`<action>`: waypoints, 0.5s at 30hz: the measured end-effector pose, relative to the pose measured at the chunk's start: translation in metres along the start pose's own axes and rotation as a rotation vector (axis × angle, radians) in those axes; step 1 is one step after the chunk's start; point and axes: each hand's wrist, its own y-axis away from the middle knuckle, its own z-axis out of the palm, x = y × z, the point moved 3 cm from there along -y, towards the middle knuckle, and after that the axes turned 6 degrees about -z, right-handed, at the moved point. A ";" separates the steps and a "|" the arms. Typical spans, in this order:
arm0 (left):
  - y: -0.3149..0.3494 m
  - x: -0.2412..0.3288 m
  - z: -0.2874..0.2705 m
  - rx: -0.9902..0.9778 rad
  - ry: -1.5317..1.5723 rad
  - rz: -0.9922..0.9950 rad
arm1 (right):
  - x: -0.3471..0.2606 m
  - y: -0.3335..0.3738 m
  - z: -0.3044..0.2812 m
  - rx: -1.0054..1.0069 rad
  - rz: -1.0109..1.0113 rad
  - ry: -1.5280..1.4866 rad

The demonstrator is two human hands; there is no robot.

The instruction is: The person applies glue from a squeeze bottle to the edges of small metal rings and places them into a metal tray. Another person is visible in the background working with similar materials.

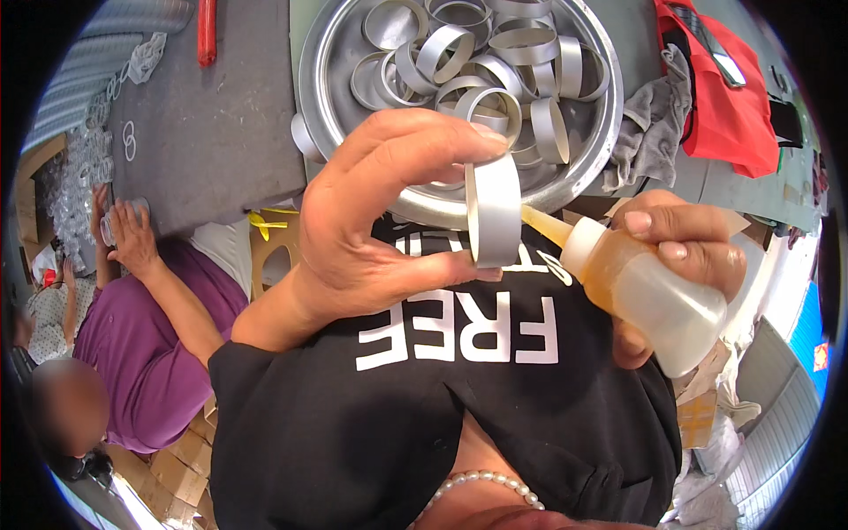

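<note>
My left hand (358, 221) pinches a silver ring-shaped band (493, 212) between thumb and fingertips, holding it on edge in front of my chest. In my right hand (689, 247) is a squeeze bottle (667, 309) with a white collar, tilted so its amber nozzle (546, 226) points at the band's right edge. Amber liquid shows at the bottle's neck end. Whether the nozzle tip touches the band I cannot tell. Just beyond my hands stands a round metal basin (311, 97) heaped with several similar silver bands (444, 53). My left hand overlaps its near rim.
On the right lie a grey cloth (649, 115) and a red bag (729, 124) with a phone (720, 57) on it. A red stick (207, 35) lies on the dark table (221, 132). At left, a person in purple (159, 309) handles a clear round object near piled clear plastic pieces (75, 168).
</note>
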 end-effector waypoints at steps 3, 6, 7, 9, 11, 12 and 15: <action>-0.002 0.002 -0.001 0.013 -0.158 0.146 | 0.008 0.002 0.000 0.099 0.022 -0.061; -0.004 0.004 0.002 0.042 -0.233 0.253 | 0.021 0.003 0.001 0.237 -0.002 -0.100; -0.005 0.004 0.003 0.046 -0.246 0.286 | 0.024 0.001 0.003 0.291 0.017 -0.152; -0.006 0.004 0.003 0.045 -0.270 0.336 | 0.030 -0.003 0.007 0.403 0.043 -0.255; -0.006 0.003 0.004 0.040 -0.278 0.367 | 0.036 -0.002 0.008 0.470 0.140 -0.385; -0.006 0.002 0.004 0.041 -0.281 0.381 | 0.041 -0.002 0.008 0.500 0.184 -0.454; -0.006 -0.001 0.008 0.059 -0.259 0.380 | 0.054 0.002 0.011 0.576 0.393 -0.689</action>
